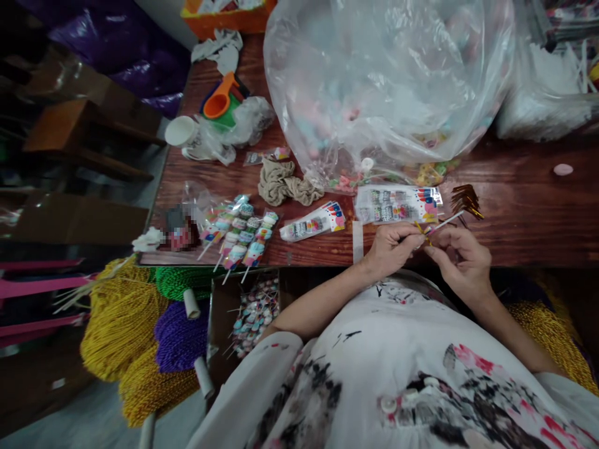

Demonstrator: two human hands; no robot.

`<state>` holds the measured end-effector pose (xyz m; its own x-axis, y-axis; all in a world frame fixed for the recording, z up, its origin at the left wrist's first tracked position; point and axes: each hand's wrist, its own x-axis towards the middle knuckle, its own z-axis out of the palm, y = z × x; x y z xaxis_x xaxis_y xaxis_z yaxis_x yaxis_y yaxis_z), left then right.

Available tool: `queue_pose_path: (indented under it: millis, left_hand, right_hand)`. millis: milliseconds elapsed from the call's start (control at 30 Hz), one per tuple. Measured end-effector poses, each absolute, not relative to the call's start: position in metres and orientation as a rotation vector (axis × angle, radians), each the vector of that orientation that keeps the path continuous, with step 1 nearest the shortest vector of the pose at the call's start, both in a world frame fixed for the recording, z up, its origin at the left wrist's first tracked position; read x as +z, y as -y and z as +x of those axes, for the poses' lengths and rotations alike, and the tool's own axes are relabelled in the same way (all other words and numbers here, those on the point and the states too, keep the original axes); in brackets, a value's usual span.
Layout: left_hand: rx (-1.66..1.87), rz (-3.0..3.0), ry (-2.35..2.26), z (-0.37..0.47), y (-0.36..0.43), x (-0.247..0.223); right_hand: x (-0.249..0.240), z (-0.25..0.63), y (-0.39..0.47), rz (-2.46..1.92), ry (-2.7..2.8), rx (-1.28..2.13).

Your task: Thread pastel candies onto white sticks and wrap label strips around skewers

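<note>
Near the table's front edge, my left hand [395,249] is closed, with thumb and forefinger pinching a thin gold twist tie [418,227]. My right hand [463,259] meets it from the right, its fingers closed at the tie's lower end. A white stick [449,221] slants up and right from between the hands; whatever is on its other end is hidden by my fingers. Just beyond lie a bundle of gold twist ties [467,201] and a stack of printed clear bags [397,204]. More printed bags [313,222] lie to the left.
A large clear bag of pastel pieces [388,81] fills the table's back. Wrapped candy sticks [246,234] lie left, near a crumpled beige cloth [285,182], an orange scoop [219,103] and a white cup [181,131]. A box of finished sticks [255,318] stands below the edge.
</note>
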<state>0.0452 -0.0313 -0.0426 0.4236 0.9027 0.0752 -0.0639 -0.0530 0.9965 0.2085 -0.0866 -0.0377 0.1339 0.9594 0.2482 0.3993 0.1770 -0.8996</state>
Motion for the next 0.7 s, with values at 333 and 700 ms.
queue_pose_path:
  millis: [333,700]
  left_hand:
    - [0.916,1.759,-0.77,0.043,0.026,-0.023]
    - [0.178,0.669,-0.61,0.031,0.019,-0.004]
  right_hand:
    - [-0.045,0.218,0.071,-1.164,0.912,1.488]
    - [0.006,0.238,0.054,-0.44,2.223,0.192]
